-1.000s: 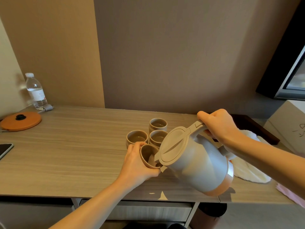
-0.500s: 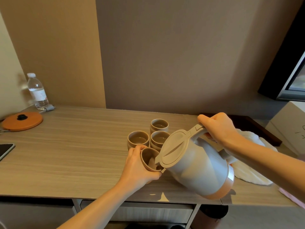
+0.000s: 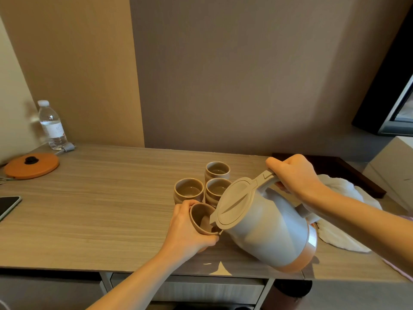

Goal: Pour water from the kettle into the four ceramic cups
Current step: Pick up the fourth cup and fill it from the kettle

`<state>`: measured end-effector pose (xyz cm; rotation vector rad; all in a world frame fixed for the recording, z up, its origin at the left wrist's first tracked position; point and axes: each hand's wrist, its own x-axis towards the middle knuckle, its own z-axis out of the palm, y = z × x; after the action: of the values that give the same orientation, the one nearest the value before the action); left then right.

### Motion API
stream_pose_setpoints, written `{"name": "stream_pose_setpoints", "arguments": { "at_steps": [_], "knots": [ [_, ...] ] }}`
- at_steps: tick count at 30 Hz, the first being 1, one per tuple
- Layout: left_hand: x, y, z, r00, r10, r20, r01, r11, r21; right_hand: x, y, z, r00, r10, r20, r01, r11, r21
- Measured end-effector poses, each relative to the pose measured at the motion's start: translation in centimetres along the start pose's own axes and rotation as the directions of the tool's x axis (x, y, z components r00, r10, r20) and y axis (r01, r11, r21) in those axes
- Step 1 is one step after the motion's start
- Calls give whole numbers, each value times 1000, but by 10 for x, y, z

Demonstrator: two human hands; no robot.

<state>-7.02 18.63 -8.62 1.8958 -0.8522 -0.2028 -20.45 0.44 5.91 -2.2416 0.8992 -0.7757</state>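
My right hand (image 3: 295, 175) grips the handle of a grey kettle (image 3: 266, 229) with a beige lid and copper base, tipped steeply to the left above the wooden table (image 3: 100, 209). Its spout rests at the rim of a tan ceramic cup (image 3: 201, 218), which my left hand (image 3: 187, 231) holds tilted toward the kettle. Three more tan cups stand upright just behind: one at the left (image 3: 188, 190), one in the middle (image 3: 218, 189), one at the back (image 3: 217, 171). All three hold liquid. The kettle's lid hides the spout and part of the tilted cup's inside.
A water bottle (image 3: 51, 125) and an orange kettle base (image 3: 31, 165) sit at the far left, and a phone (image 3: 7, 206) lies at the left edge. A white cloth (image 3: 344, 218) lies at the right by a dark tray (image 3: 348, 171). The table's front edge runs just below the kettle.
The kettle and the held cup have stayed together, with the kettle tipped slightly further over the cup. The three standing cups have not moved.
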Motion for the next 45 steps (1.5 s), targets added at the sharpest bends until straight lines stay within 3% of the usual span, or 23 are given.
{"name": "stream_pose_setpoints", "arguments": {
  "at_steps": [45],
  "knots": [
    [-5,-5,-1,999,-21,47,25,996,-84,4,-4,12,999,-33,-22,32,999,-38]
  ]
}}
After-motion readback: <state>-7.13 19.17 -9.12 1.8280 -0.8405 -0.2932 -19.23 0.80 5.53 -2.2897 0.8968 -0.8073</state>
